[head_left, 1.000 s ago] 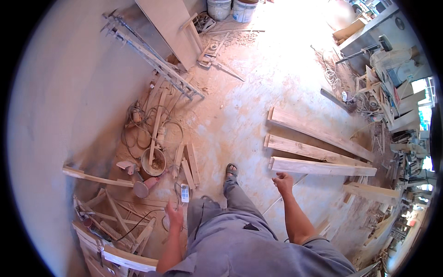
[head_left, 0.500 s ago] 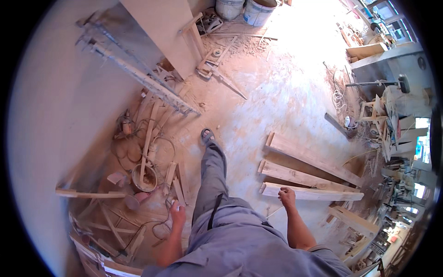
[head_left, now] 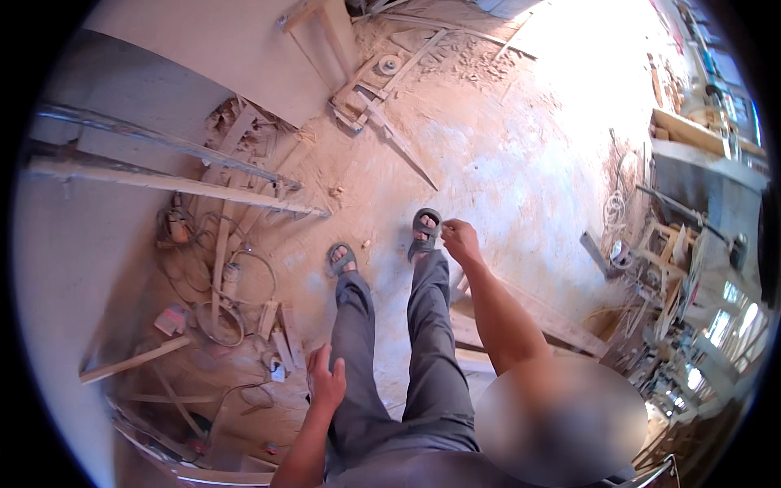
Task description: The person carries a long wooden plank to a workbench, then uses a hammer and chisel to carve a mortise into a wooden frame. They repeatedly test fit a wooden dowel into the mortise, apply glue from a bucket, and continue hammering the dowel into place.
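My left hand (head_left: 327, 378) hangs beside my left leg, thumb and fingers apart, with nothing in it. Nearest to it on the floor are short wooden offcuts (head_left: 286, 332). My right hand (head_left: 460, 241) is stretched forward, just right of my right sandal (head_left: 425, 226). Its fingers are curled in, and no object shows in them. Below my right forearm lie long wooden planks (head_left: 549, 313), partly covered by the arm and by a blurred patch at the lower right. Both my feet are on the dusty floor (head_left: 504, 171).
To the left, metal bars (head_left: 179, 189) jut out above the floor by a leaning board (head_left: 220, 49). Cables and a power tool (head_left: 175, 228) lie below them. Ahead is a wooden frame with a pointed strip (head_left: 399, 146). Machinery and wood pieces (head_left: 671, 252) line the right.
I have moved forward; my right foot now shows beside the left. My right hand has swung forward and left, away from the planks. The planks have slid lower in view, behind my arm.
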Tool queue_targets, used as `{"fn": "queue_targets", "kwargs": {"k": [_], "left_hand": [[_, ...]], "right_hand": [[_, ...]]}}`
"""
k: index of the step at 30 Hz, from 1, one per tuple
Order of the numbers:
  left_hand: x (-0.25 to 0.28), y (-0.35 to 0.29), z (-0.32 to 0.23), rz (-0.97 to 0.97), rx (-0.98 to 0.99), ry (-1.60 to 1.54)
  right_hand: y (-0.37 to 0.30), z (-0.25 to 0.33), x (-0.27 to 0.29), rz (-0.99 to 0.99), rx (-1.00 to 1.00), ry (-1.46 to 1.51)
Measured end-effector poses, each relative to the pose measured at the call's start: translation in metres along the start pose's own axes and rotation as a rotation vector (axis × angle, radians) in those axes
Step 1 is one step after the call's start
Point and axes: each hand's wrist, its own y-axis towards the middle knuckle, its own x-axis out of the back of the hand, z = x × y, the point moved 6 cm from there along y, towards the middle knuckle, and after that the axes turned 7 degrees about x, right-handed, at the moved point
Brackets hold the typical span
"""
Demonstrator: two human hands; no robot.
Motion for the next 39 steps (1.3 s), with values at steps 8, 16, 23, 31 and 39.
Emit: {"fn": "queue_targets", "kwargs": {"k": [8,16,23,31,39], "left_hand": [[-0.063,0.058,0.005,-0.064,0.122,0.119],[-0.052,0.072,0.0,-0.432,0.131,0.033],[-0.047,0.067,0.007,-0.197,0.238,-0.013],[-0.059,0.05,-0.03,-0.249,0.059,0.049],[0.009,-0.005,-0.137,0.124,-0.042,0.164]], "right_hand": [[0.242,-0.05,-0.144,0.137,-0.053,-0.375],[0.325,-0.086,-0.201,-0.059,-0.022,-0.654],[0.271,-0.073,-0.204,0.285,-0.199,0.483],[0.082,0.095,-0.078,0.64,0.334,-0.02],[-0.18,0.263,-0.014,1.039,1.028,-0.722]]}}
